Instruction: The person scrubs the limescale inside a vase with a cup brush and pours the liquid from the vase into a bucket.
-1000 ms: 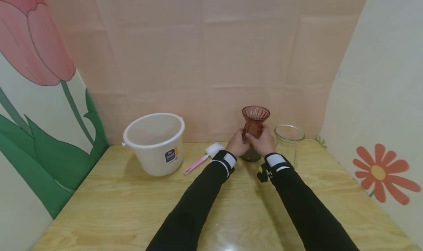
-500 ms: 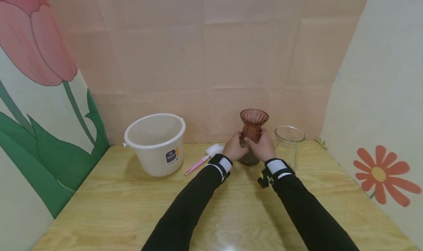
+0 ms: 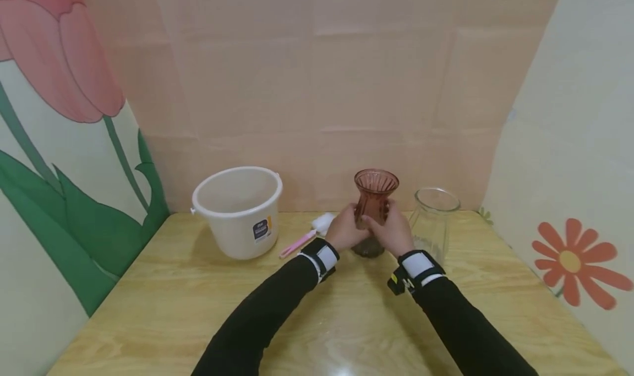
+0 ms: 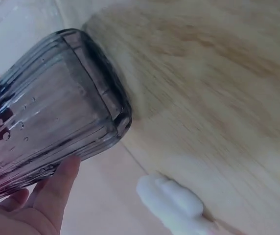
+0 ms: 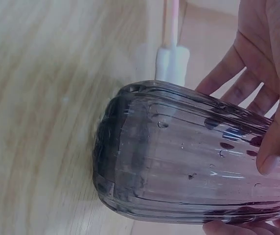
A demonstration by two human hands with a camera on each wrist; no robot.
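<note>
In the head view, at the middle of the frame, the left hand [image 3: 343, 231] and right hand [image 3: 393, 231] both wrap the narrow waist of a ribbed reddish glass vase [image 3: 375, 191]. It stands upright, its base at or just above the wooden worktop [image 3: 163, 304]. Just right of it stands a clear glass vase [image 3: 432, 217]; a sideways swing could knock the two together and chip them. At left sit a white plastic bucket [image 3: 239, 211] and a pink-handled sponge brush [image 3: 303, 239].

In the left wrist view, the vase [image 4: 52, 117] fills the upper left, its dark base apart from the grained wood. Water droplets cling to the ribs, so I judge the glass slippery; a loose hold could let it drop. Fingers [image 4: 52, 196] curl under it.

In the right wrist view, the thumb [image 5: 277, 142] presses the fluted wall, and the brush's white foam head [image 5: 172, 63] lies beyond.
</note>
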